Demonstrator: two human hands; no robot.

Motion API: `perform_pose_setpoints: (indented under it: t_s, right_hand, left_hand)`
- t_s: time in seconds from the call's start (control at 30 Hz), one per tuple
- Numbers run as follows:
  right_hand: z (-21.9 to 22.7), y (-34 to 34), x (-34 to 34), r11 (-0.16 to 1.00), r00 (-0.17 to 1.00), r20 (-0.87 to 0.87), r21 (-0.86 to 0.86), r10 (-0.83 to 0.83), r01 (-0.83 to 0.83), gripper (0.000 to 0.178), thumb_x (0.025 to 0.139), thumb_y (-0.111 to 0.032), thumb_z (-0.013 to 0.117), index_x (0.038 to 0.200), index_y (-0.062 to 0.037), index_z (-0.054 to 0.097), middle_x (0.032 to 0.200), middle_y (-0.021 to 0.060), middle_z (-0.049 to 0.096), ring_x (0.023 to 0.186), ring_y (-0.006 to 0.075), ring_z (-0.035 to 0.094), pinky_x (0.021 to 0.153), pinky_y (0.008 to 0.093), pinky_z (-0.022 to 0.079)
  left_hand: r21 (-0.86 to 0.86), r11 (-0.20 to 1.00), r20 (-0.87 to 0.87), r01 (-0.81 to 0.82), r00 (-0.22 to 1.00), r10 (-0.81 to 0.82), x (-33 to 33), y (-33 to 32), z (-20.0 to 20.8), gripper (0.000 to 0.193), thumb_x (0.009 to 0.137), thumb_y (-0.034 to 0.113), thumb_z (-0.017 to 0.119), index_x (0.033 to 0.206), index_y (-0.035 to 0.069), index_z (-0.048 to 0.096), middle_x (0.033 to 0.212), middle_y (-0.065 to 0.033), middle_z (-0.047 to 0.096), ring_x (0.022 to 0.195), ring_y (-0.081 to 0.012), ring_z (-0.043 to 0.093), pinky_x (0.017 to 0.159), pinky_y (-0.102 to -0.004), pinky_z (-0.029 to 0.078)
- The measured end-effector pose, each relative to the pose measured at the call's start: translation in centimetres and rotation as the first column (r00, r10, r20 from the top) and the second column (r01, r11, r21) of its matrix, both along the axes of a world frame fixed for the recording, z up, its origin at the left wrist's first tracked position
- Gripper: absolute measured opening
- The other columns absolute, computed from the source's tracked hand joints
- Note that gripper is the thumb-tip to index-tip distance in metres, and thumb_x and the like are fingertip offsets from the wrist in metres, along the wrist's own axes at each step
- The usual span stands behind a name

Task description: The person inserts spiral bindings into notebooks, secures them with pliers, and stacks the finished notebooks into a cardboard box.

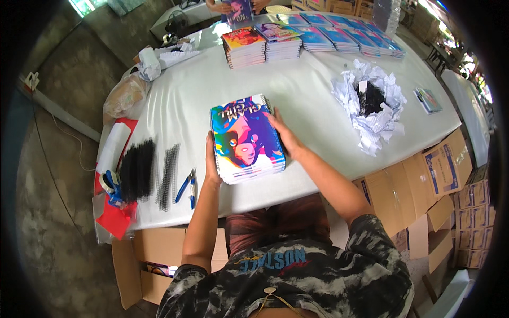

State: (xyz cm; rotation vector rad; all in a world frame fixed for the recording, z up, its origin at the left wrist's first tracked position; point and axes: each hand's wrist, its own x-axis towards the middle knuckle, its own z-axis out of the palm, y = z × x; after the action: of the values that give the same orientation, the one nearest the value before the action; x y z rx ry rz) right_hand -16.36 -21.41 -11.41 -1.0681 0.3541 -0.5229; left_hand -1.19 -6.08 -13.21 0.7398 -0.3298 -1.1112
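Note:
A stack of spiral-bound notebooks (246, 135) with a colourful illustrated cover stands in front of me on the white-covered table (318, 143). My left hand (211, 164) is pressed along its left side, and my right hand (284, 133) grips the right side, fingers at the bound edge. To the left lie a thick bundle of black binding coils (138, 169), some loose coils (167, 177) and blue-handled cutting pliers (183, 186). Beside the pliers is another small blue tool (192, 195).
Several notebook stacks (244, 50) line the far side, where another person's hands (225, 7) hold a notebook. Crumpled white paper (389, 124) surrounds black scraps (371, 100) on the right. A blue tape dispenser (113, 192) sits at the left edge; open cardboard boxes (392, 193) are below.

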Motion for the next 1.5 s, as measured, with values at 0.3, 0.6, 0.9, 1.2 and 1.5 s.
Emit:
perform_pose_setpoints:
  t_s: [0.3,0.6,0.9,1.2,1.5]
  right_hand:
    - [-2.2,0.4,-1.7,1.000,1.000,0.020,-0.014,-0.018,0.019,0.071,0.094,-0.048,0.038,0.145,-0.0055,0.011,0.147,0.0147,0.024,0.134,0.0246,0.026,0.109,0.0360,0.022]
    - [-4.0,2.0,-8.3,0.129,0.825,-0.532,-0.846,-0.191,-0.517,0.087,0.082,-0.037,0.062,0.141,0.0041,0.014,0.144,0.0235,0.025,0.137,0.0314,0.021,0.112,0.0483,0.008]
    - [-5.1,0.5,-4.8,0.118,0.835,-0.510,-0.860,-0.207,-0.496,0.074,0.086,-0.037,0.057,0.138,0.0035,0.024,0.142,0.0250,0.027,0.135,0.0330,0.025,0.110,0.0509,0.013]
    - [-6.0,-4.3,6.9,0.143,0.879,-0.423,-0.905,-0.219,-0.400,0.074,0.086,-0.031,0.059,0.140,0.0009,0.019,0.143,0.0217,0.027,0.133,0.0326,0.028,0.109,0.0504,0.018]
    - [-6.6,-11.0,18.5,0.198,0.875,-0.399,-0.914,-0.275,-0.355,0.076,0.084,-0.032,0.061,0.140,-0.0007,0.021,0.143,0.0145,0.033,0.134,0.0257,0.029,0.110,0.0466,0.018]
  left_hand:
    - [0.048,0.991,0.258,-0.126,0.960,0.109,1.4,1.1,-2.7,0.073,0.091,0.056,0.038,0.139,0.003,0.025,0.138,-0.0152,0.037,0.125,-0.0270,0.039,0.106,-0.0394,0.029]
    - [0.421,0.886,0.907,-0.193,0.102,-0.408,-0.2,8.7,-2.0,0.075,0.073,0.015,0.065,0.137,0.000,0.031,0.141,-0.0200,0.034,0.136,-0.0299,0.024,0.111,-0.0426,0.014]
    - [0.327,0.817,0.908,-0.476,-0.080,-0.410,-0.4,7.1,-3.0,0.069,0.068,0.027,0.075,0.126,0.004,0.045,0.125,-0.0188,0.050,0.121,-0.0331,0.042,0.105,-0.0477,0.021]
    - [0.298,0.633,0.943,-0.714,0.115,-0.314,6.9,0.7,-4.1,0.054,0.073,0.027,0.073,0.117,0.004,0.050,0.120,-0.0164,0.053,0.117,-0.0314,0.044,0.094,-0.0438,0.029]
    - [0.246,0.501,0.933,-0.830,0.063,-0.354,16.7,-6.6,-4.7,0.063,0.073,0.035,0.071,0.123,0.007,0.046,0.113,-0.0110,0.058,0.113,-0.0279,0.044,0.093,-0.0434,0.028]
